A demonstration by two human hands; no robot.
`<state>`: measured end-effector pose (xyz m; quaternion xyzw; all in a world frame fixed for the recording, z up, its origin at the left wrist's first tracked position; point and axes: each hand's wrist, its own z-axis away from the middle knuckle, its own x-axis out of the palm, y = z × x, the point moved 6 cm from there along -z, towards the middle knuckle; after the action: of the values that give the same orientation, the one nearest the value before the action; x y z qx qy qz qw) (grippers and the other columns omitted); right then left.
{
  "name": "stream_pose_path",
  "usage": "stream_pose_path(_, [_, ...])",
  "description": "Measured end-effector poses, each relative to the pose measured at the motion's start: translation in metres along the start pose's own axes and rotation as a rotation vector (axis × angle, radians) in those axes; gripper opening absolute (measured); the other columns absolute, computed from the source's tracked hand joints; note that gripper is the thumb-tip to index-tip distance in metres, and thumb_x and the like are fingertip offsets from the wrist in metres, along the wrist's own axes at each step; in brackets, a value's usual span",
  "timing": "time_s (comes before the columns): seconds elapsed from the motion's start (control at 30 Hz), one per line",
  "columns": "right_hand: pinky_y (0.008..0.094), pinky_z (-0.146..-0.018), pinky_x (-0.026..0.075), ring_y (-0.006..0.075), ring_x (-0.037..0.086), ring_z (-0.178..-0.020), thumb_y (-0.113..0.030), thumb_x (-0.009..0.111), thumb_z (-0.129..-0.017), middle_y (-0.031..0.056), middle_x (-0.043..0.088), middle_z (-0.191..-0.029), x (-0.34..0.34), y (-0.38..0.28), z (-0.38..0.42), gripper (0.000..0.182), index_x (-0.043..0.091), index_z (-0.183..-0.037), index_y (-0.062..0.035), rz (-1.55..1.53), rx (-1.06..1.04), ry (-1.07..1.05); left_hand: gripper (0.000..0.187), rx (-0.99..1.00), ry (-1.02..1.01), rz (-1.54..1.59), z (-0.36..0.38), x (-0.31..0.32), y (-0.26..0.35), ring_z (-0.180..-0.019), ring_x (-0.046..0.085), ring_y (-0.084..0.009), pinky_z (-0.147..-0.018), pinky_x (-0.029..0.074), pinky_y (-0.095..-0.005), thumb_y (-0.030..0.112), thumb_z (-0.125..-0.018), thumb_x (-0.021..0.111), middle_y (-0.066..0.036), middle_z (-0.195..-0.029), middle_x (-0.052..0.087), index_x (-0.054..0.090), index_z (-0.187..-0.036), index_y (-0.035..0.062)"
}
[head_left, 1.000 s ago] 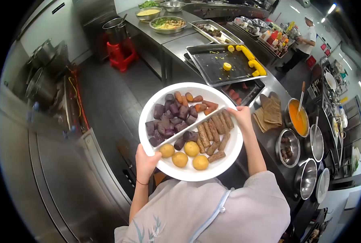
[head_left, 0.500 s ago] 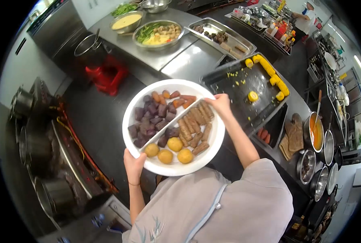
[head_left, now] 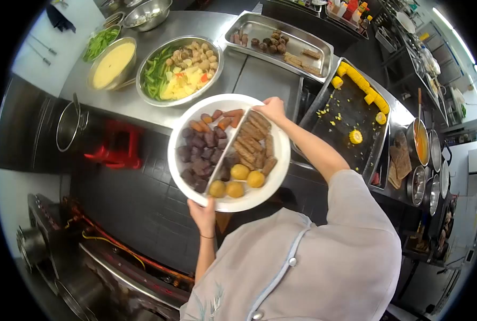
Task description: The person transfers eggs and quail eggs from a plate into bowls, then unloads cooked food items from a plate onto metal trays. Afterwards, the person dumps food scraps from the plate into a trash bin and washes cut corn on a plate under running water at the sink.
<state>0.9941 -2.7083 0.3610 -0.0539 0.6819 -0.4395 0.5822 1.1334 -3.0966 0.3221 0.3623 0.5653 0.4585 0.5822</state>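
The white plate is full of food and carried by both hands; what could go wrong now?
The plate looks tilted, held only at its rim by the left hand and right hand; the round yellow balls could roll off. It hangs over the dark floor, not the counter, so a slip might spill everything.

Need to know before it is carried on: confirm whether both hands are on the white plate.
Yes, the left hand grips the near rim of the white plate and the right hand holds the far rim.

Left hand (head_left: 204, 213): fingers hidden beneath the white plate (head_left: 278, 171) rim. Right hand (head_left: 271, 108): fingertips hidden behind the far rim. Bottles (head_left: 351, 6) beyond it: cut off at top edge.
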Motion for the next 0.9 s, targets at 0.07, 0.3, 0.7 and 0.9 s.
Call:
stream_pose_path(0.07, [0.0362,-0.062,0.048,0.029,0.063,-0.064,-0.038,0.067,-0.063,0.0204,0.062,-0.066,0.015,0.014,-0.026,0.042,0.066,-0.072,0.0034,-0.026,0.063,0.042,0.032,-0.033,-0.034,0.07,-0.026,0.01,0.004,-0.08,0.051,-0.0145,-0.072,0.043,-0.0282,0.011,-0.073,0.064,-0.01,-0.087,0.054,0.046,-0.095,-0.0033])
stream_pose_path(0.3, [0.0383,-0.06,0.043,0.0331,0.061,-0.064,-0.038,0.053,-0.074,0.0253,0.056,-0.063,-0.002,0.045,-0.07,0.042,0.063,-0.07,0.0032,-0.076,0.111,0.297,0.035,-0.277,-0.289,0.148,-0.061,0.068,-0.007,-0.057,0.054,-0.0113,-0.042,0.046,-0.0238,0.013,-0.078,0.066,-0.01,-0.081,0.055,0.041,-0.097,-0.0038])
stream_pose_path(0.7, [0.0407,-0.08,0.043,0.0379,0.056,-0.09,-0.047,0.047,-0.08,0.0234,0.06,-0.089,-0.014,0.036,-0.152,0.049,0.063,-0.09,-0.0015,-0.064,0.099,0.058,0.025,-0.571,-0.651,0.443,-0.069,0.142,0.029,-0.078,0.062,-0.0199,-0.058,0.052,-0.0263,0.012,-0.09,0.048,-0.016,-0.099,0.055,0.033,-0.104,-0.0032])
stream_pose_path(0.9, [0.0403,-0.094,0.035,0.0342,0.045,-0.112,-0.036,0.058,-0.075,0.0198,0.046,-0.123,-0.035,0.032,-0.129,0.058,0.047,-0.119,0.0006,0.099,-0.127,0.039,0.03,-0.702,-0.918,0.22,-0.084,0.16,0.045,-0.073,0.063,-0.021,-0.06,0.049,-0.026,0.021,-0.089,0.049,-0.017,-0.09,0.06,0.036,-0.097,-0.0045])
